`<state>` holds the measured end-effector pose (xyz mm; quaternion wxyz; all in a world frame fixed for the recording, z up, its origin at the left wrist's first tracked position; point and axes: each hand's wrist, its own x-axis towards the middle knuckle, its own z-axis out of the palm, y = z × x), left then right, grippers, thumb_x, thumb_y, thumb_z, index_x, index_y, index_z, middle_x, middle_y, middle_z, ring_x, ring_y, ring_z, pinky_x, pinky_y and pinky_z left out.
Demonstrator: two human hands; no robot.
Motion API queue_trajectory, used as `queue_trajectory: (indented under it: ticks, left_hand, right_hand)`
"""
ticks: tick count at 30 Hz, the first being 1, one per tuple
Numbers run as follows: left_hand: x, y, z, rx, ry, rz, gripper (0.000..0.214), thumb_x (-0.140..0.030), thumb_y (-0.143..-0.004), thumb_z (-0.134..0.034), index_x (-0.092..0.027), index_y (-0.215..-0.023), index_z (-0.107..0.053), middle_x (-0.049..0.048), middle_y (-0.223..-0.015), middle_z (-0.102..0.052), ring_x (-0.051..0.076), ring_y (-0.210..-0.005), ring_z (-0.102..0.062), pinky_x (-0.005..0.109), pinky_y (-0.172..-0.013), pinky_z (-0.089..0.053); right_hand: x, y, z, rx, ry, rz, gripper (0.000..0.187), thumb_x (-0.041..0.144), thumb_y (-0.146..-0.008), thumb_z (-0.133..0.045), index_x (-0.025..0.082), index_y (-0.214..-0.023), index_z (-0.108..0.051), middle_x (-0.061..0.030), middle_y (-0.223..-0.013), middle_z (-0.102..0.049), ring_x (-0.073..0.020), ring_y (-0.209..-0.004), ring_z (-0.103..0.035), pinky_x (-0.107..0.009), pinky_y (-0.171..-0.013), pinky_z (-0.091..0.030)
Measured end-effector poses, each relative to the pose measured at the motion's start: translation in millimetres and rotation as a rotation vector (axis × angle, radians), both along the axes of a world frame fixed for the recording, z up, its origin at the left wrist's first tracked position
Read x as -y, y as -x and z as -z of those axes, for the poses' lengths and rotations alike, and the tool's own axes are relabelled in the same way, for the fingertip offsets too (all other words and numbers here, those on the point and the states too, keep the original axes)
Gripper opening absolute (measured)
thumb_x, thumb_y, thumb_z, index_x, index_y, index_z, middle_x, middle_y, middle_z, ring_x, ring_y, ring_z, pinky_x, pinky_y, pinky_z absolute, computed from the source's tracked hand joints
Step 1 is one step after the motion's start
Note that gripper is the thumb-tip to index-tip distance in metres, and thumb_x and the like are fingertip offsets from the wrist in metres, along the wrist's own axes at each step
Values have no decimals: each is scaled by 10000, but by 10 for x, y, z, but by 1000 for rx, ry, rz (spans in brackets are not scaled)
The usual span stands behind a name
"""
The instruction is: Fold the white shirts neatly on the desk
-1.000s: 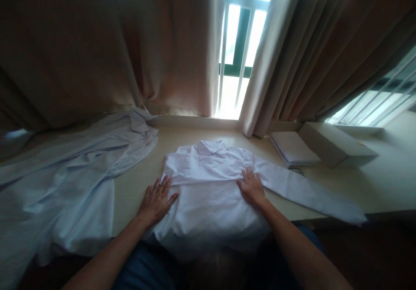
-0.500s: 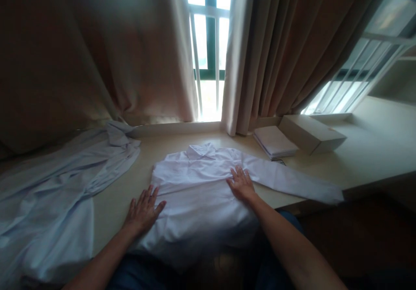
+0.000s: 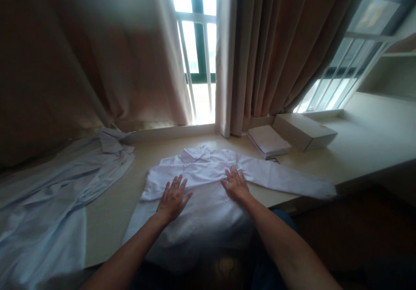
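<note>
A white collared shirt (image 3: 201, 203) lies spread on the pale tabletop (image 3: 110, 220) in front of me, its collar toward the window. One sleeve stretches out to the right, its cuff reaching the table's front edge; the left sleeve is not visible. My left hand (image 3: 173, 199) rests on the shirt's left-middle part, palm down with fingers spread. On the right chest of the shirt, my right hand (image 3: 236, 185) lies flat, fingers apart. Neither hand grips the cloth. The shirt's lower end hangs toward my lap and is blurred.
A second, crumpled white shirt (image 3: 61, 194) covers the left of the table. Back right are a stack of folded white cloth or paper (image 3: 269, 140) and a closed box (image 3: 305, 130). Behind the table hang brown curtains (image 3: 146, 65) before a barred window (image 3: 196, 47).
My left hand has moved right, from the shirt's left edge onto its middle. The shirt's left side now lies spread farther left. My right hand stays at about the same spot on the shirt.
</note>
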<state>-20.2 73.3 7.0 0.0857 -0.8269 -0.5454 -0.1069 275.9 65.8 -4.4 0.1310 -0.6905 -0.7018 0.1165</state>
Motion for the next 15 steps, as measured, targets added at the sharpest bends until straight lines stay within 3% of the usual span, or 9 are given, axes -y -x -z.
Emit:
queue_trajectory:
  ticks: [4, 8, 12, 15]
  left_hand:
    - [6, -722, 106, 51, 92, 105, 588, -527, -907, -362, -333, -1458, -299, 42, -1571, -176, 284, -1441, -134, 536, -1126, -161]
    - [24, -991, 295, 51, 192, 93, 604, -560, -904, -339, -353, -1467, -264, 44, -1567, -192, 313, -1435, -141, 576, -1111, -135]
    - [28, -973, 376, 66, 184, 99, 607, -555, -910, -323, -358, -1477, -227, 34, -1569, -184, 300, -1439, -131, 553, -1122, -108]
    - [30, -966, 359, 71, 196, 90, 613, -557, -906, -333, -353, -1476, -234, 36, -1568, -190, 300, -1439, -130, 544, -1124, -105]
  right_hand:
    - [-15, -42, -29, -55, -76, -19, 638, 536, -930, -356, 205, -1472, -302, -54, -1555, -200, -251, -1438, -101, -459, -1152, -35]
    - [81, -312, -85, -100, -331, 106, 518, 458, -953, -323, 247, -1423, -373, -43, -1483, -369, -213, -1406, -239, -417, -1155, -147]
    - [445, -1195, -93, -111, -680, 292, 443, 397, -922, -383, 194, -1309, -460, -91, -1401, -464, -235, -1349, -339, -471, -1129, -212]
    - [803, -2158, -96, -112, -762, 571, 518, 409, -837, -485, 98, -1251, -486, -192, -1331, -487, -287, -1301, -377, -490, -1076, -286]
